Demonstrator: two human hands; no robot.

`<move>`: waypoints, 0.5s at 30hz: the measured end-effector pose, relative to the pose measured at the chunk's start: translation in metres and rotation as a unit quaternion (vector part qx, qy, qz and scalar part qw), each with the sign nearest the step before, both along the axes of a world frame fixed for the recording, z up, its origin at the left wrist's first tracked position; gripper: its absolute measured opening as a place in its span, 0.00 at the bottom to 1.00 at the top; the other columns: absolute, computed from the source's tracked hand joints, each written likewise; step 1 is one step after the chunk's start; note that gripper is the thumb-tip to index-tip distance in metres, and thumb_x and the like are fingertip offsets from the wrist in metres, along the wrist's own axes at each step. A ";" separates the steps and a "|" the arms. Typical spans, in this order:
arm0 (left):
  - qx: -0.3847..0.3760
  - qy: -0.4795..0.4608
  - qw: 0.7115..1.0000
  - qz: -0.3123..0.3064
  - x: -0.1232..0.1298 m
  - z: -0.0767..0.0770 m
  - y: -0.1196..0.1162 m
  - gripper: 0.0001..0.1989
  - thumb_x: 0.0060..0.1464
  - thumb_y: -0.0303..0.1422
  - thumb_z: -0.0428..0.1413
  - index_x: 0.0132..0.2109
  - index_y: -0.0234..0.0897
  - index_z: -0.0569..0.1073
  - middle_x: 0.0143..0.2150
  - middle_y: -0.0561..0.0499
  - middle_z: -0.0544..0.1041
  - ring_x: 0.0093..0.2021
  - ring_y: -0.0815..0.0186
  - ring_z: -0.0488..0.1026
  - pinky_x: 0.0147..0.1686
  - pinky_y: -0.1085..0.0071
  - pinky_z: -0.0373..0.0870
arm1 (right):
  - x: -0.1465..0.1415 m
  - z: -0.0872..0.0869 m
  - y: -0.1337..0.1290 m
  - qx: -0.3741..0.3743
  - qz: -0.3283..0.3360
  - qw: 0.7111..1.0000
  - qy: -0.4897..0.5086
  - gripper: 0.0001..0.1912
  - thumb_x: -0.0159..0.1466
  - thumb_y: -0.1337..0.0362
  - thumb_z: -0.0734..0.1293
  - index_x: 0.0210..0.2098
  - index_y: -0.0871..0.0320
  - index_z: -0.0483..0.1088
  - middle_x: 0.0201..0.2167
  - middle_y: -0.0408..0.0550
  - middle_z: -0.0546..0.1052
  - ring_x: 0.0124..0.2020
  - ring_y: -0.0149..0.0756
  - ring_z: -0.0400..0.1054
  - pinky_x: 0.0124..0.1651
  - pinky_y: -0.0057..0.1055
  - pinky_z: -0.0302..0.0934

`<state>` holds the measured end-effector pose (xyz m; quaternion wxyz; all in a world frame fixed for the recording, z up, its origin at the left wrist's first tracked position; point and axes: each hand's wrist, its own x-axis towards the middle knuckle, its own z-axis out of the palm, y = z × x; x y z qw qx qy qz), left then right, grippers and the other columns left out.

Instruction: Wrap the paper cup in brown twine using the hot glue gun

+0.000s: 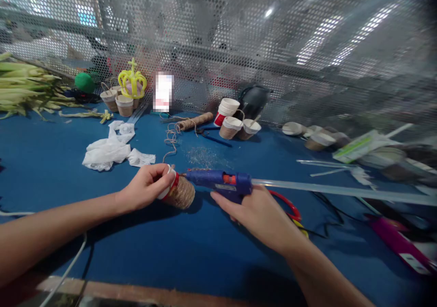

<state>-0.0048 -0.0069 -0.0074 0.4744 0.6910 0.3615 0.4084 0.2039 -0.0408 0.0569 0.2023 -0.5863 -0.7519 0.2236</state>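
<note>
Our left hand pinches rim of twine-wrapped cup, tilted between our hands. Our right hand clasps blue glue gun, tip near cup's rim. Beyond: nested white cups; beside them, twine-covered cups, contents unclear to us.

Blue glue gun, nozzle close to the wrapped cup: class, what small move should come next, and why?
Perhaps squeeze the glue gun lightly at the red band. The right hand aims its nozzle there, the left hand grips the cup near its rim, and twine covers the base end while red shows beside the rim.
</note>
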 end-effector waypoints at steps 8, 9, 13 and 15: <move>0.005 -0.009 1.000 0.002 0.001 0.001 0.000 0.16 0.54 0.35 0.45 0.20 0.36 0.54 0.19 0.59 0.54 0.20 0.76 0.50 0.19 0.79 0.50 | 0.002 0.003 0.013 -0.118 -0.048 0.987 0.093 0.18 0.54 0.58 0.64 0.13 0.58 0.59 0.08 0.37 0.62 0.12 0.26 0.57 0.19 0.24 0.54; 0.002 -0.009 1.000 0.003 0.001 0.001 0.000 0.16 0.54 0.35 0.45 0.21 0.36 0.54 0.19 0.59 0.54 0.20 0.76 0.50 0.19 0.79 0.50 | 0.006 0.002 0.017 -0.120 -0.046 0.985 0.119 0.16 0.54 0.58 0.65 0.15 0.58 0.60 0.09 0.37 0.63 0.12 0.26 0.58 0.19 0.24 0.55; -0.005 -0.005 1.000 -0.005 0.001 -0.001 -0.001 0.16 0.55 0.36 0.45 0.21 0.35 0.55 0.19 0.59 0.55 0.20 0.75 0.51 0.20 0.79 0.51 | 0.026 -0.003 0.045 -0.085 -0.112 0.972 0.191 0.09 0.53 0.60 0.66 0.25 0.60 0.65 0.19 0.41 0.70 0.20 0.26 0.62 0.23 0.23 0.57; 0.003 -0.006 1.000 -0.007 0.001 -0.001 -0.001 0.15 0.55 0.35 0.45 0.22 0.35 0.56 0.20 0.58 0.56 0.21 0.75 0.52 0.20 0.79 0.52 | 0.035 -0.009 0.064 -0.080 -0.161 0.969 0.167 0.10 0.56 0.59 0.64 0.25 0.61 0.65 0.22 0.43 0.71 0.21 0.25 0.62 0.24 0.23 0.57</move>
